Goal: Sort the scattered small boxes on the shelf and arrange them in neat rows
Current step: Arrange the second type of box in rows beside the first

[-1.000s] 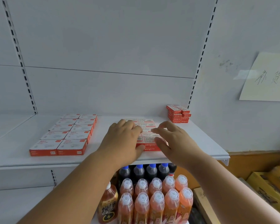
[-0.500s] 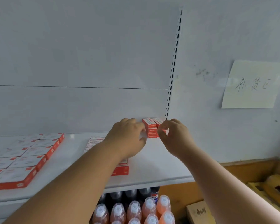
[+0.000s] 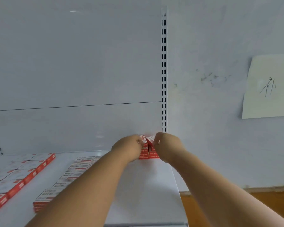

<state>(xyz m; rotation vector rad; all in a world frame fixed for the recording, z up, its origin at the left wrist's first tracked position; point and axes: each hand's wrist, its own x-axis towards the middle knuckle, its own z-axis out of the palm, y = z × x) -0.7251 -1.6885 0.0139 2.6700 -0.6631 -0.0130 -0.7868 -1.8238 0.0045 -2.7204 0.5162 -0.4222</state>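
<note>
- Head view: both bare arms reach to a small stack of red boxes at frame centre, back right corner of the white shelf.
- left hand touches the stack's left side, fingers curled; right hand at its right side, fingers pinched at the top box. Cannot tell if either really grips.
- Flat boxes in a column lower centre-left, partly hidden by the left arm.
- Another neat block of boxes at far lower left.
- Paper note on the wall, right edge.

Red-and-white boxes, white shelf, yellowish note
</note>
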